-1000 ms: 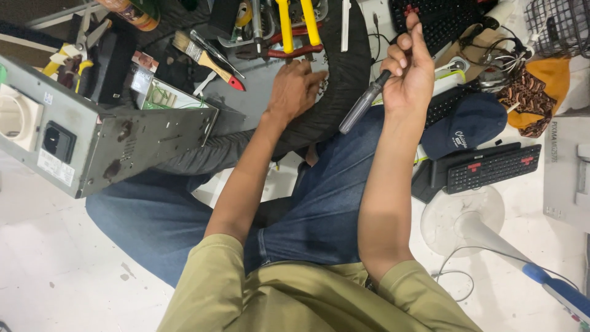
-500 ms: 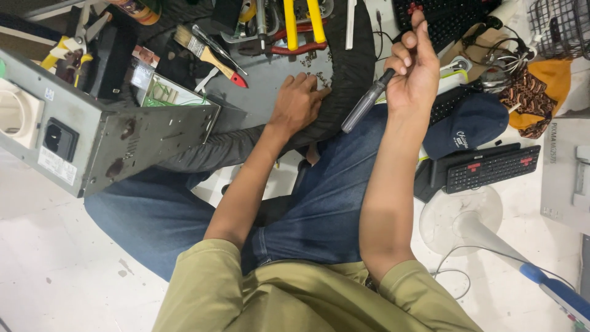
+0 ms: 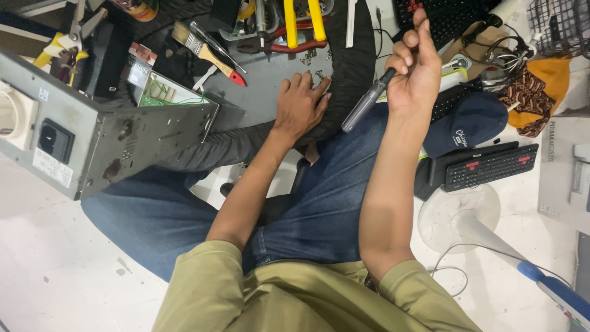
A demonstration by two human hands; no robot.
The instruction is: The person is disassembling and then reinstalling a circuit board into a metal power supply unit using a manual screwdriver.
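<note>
My right hand (image 3: pixel 415 69) is raised over my knee and grips a screwdriver with a dark handle (image 3: pixel 367 101), the handle pointing down and left. My left hand (image 3: pixel 299 104) lies palm down, fingers spread, on a grey metal panel (image 3: pixel 264 74) beside several small screws (image 3: pixel 307 56). A grey metal computer power supply case (image 3: pixel 104 138) rests on my left thigh, its open side showing green wires (image 3: pixel 166 95). I sit on the floor in blue jeans.
A paintbrush with a red-tipped handle (image 3: pixel 206 52), yellow-handled pliers (image 3: pixel 301 21) and other tools lie beyond the panel. To the right are a dark blue cap (image 3: pixel 467 123), black keyboards (image 3: pixel 488 166), a tangle of cables (image 3: pixel 498 58) and a white fan base (image 3: pixel 458 218).
My left hand slid right and nearer across the grey panel toward the screws. My right hand lifted the screwdriver slightly higher. The view has shifted a little.
</note>
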